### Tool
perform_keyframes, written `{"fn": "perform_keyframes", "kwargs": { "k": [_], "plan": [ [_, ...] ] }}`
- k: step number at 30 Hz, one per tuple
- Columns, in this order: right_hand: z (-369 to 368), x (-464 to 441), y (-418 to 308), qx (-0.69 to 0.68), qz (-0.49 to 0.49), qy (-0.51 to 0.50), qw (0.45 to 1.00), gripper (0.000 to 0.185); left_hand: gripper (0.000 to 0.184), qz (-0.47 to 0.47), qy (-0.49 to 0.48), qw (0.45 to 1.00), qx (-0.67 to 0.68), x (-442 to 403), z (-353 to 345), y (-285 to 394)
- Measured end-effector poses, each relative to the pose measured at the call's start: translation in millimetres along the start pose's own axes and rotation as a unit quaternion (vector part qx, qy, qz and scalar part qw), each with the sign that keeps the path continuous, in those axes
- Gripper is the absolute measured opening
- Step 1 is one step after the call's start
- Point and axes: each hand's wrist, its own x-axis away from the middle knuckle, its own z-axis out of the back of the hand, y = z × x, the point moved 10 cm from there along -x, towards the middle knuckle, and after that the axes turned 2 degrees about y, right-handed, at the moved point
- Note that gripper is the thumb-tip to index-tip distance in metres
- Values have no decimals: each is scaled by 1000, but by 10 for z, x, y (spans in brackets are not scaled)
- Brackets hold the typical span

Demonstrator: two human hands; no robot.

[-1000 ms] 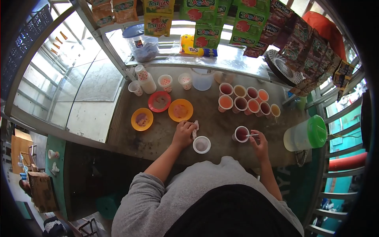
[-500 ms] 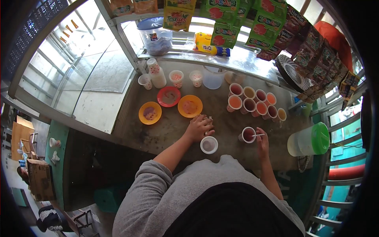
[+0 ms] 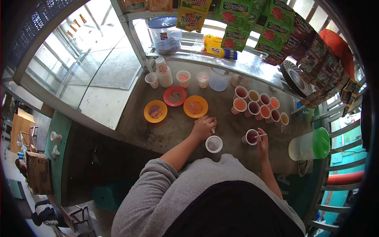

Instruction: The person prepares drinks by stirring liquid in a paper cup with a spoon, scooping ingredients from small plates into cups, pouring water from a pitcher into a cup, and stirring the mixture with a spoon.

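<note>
My right hand (image 3: 262, 147) pinches a thin white stirrer (image 3: 261, 135) whose lower end sits in a cup of dark red drink (image 3: 251, 137). Whether a spoon bowl is on that end is hidden. My left hand (image 3: 204, 128) is curled closed just above the counter; something small and whitish shows at its fingertips, too little to name. Right below it stands a white cup (image 3: 214, 144) with pale contents. An orange plate (image 3: 196, 106) with pinkish powder lies beyond my left hand, beside a red plate (image 3: 175, 96) and another orange plate (image 3: 155, 111).
Several filled cups (image 3: 253, 107) stand grouped at the back right. A green-lidded water pitcher (image 3: 310, 143) is at the right. Stacked cups (image 3: 162, 71) and a clear tub (image 3: 220, 81) line the back. Drink sachets (image 3: 235, 23) hang overhead; a glass case is at left.
The whole view has shifted slightly. My left fingers have curled in more, over the near side of the orange plate. My right hand keeps its hold on the stirrer in the red drink.
</note>
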Motion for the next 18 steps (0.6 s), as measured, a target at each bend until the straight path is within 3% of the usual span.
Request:
{"fn": "perform_keyframes", "kwargs": {
  "k": [10,18],
  "plan": [
    [26,-45,23,-26,-7,-11,1000,44,21,-13,45,999,-16,585,718,-129],
    [104,-58,27,-13,-14,-11,1000,42,15,132,131,971,-148,1462,1727,-761]
  ]
}}
